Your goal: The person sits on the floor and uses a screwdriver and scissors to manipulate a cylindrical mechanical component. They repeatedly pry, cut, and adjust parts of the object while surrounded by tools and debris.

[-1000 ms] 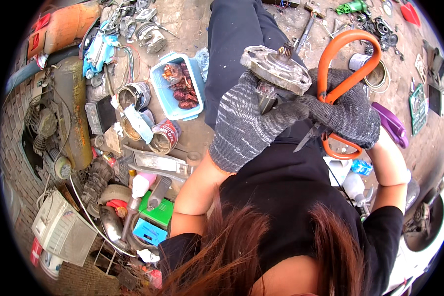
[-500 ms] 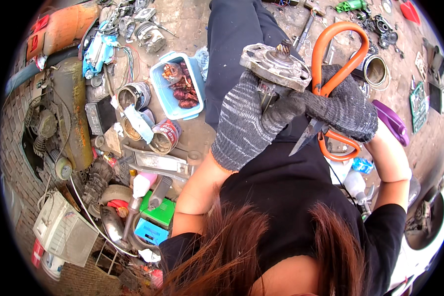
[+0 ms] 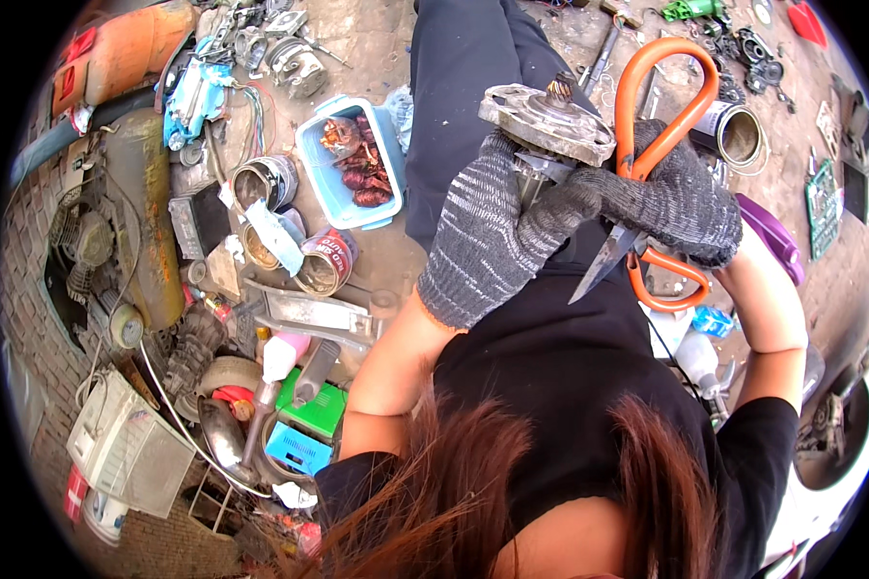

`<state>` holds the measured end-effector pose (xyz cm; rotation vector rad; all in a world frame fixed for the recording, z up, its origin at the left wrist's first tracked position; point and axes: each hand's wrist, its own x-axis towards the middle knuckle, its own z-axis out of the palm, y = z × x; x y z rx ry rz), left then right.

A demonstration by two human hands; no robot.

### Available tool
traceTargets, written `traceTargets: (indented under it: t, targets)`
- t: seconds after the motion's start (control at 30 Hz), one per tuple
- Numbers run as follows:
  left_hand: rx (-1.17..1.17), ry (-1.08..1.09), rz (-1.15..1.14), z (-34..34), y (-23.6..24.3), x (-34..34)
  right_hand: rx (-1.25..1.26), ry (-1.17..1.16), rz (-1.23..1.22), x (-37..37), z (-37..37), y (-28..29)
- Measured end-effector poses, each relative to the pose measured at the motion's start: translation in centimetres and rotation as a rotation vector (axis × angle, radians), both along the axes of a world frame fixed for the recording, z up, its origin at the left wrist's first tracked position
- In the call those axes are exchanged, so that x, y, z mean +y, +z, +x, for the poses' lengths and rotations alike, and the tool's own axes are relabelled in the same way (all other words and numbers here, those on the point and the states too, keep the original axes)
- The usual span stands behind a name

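Both my hands wear dark grey knit gloves. My left hand (image 3: 478, 236) is closed around the lower part of a round metal motor part (image 3: 548, 127), held up above my lap. A shaft end with a copper-coloured tip sticks up from its disc. In my right hand (image 3: 686, 207) is a large pair of scissors (image 3: 631, 166) with orange handles, gripped around the middle with its handles spread apart. One blade points down and left over my black shirt. The other seems to reach under the disc beside my left fingers, mostly covered by the gloves.
To the left stands a light blue tub (image 3: 355, 220) holding copper windings. Open tins (image 3: 326, 261), a grey metal cylinder (image 3: 143, 222) and a green box (image 3: 317, 403) lie on that side. On the right are another tin (image 3: 739, 133), a purple object (image 3: 770, 236) and a circuit board (image 3: 823, 210).
The motor part has shifted slightly to the right and tilted a little. A blade shows more plainly beneath its disc. Both hands keep their grips.
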<state>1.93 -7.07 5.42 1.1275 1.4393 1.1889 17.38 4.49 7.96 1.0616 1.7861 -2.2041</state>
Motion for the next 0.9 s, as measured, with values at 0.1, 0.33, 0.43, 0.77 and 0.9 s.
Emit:
traceTargets:
  t: [0.1,0.33,0.43,0.77,0.9]
  targets:
    - [-0.096,0.026,-0.04,0.1,-0.1,-0.2,-0.018,0.023,-0.011,0.2,-0.4,0.1]
    - [-0.204,0.021,-0.232,-0.3,0.0,-0.8,0.145,-0.032,-0.032,-0.3,-0.3,-1.8]
    - [-0.27,0.028,-0.247,-0.2,0.1,-0.5,0.132,0.027,-0.015,0.2,-0.5,-1.3]
    - [-0.503,0.052,-0.236,0.1,-2.4,0.9,0.343,-0.073,0.263,3.3,2.6,-5.5]
    - [-0.648,0.149,-0.328,-0.5,-2.3,1.8,0.027,-0.435,0.453,6.2,5.9,-5.3]
